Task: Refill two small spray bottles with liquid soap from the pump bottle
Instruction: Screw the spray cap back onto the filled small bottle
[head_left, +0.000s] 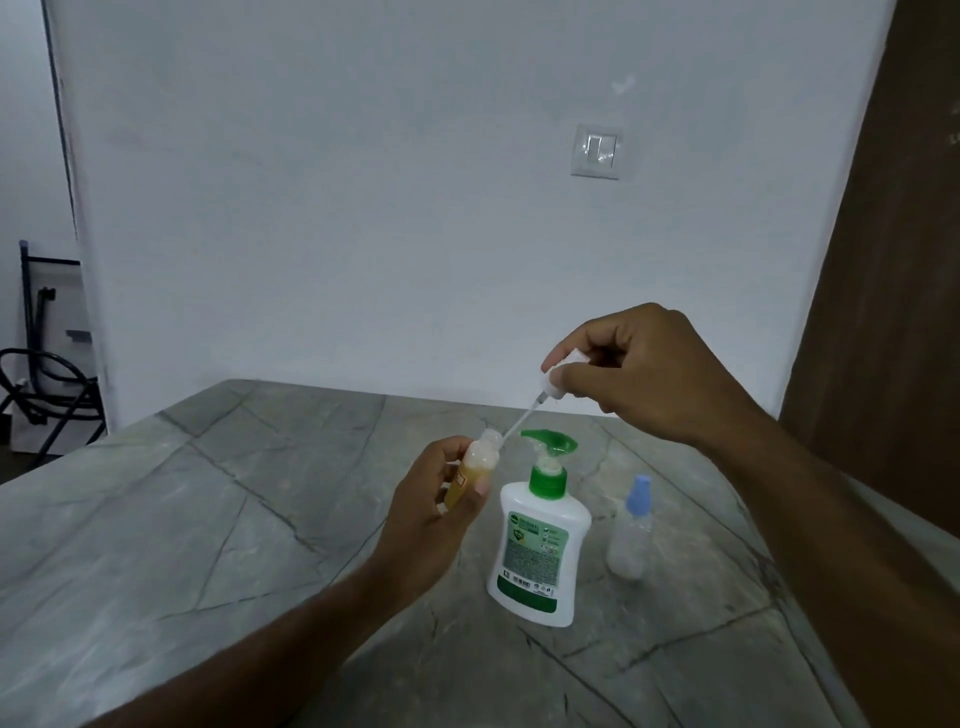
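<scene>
My left hand (434, 506) grips a small clear spray bottle (475, 467) holding yellowish liquid, tilted, with its neck uncovered. My right hand (641, 371) pinches the white spray head (553, 382) above it; its thin dip tube (517, 423) slants down, with the tip at the bottle's mouth. A white pump bottle with a green pump (537, 530) stands upright on the table just right of my left hand. Right of the pump bottle stands a second small clear bottle with a blue cap (631, 530).
A grey stone-patterned table (208, 545) fills the lower view and meets a white wall with a light switch (596, 151). A brown wooden panel (893, 286) rises at the right. A black chair frame (41, 384) sits at far left beyond the table.
</scene>
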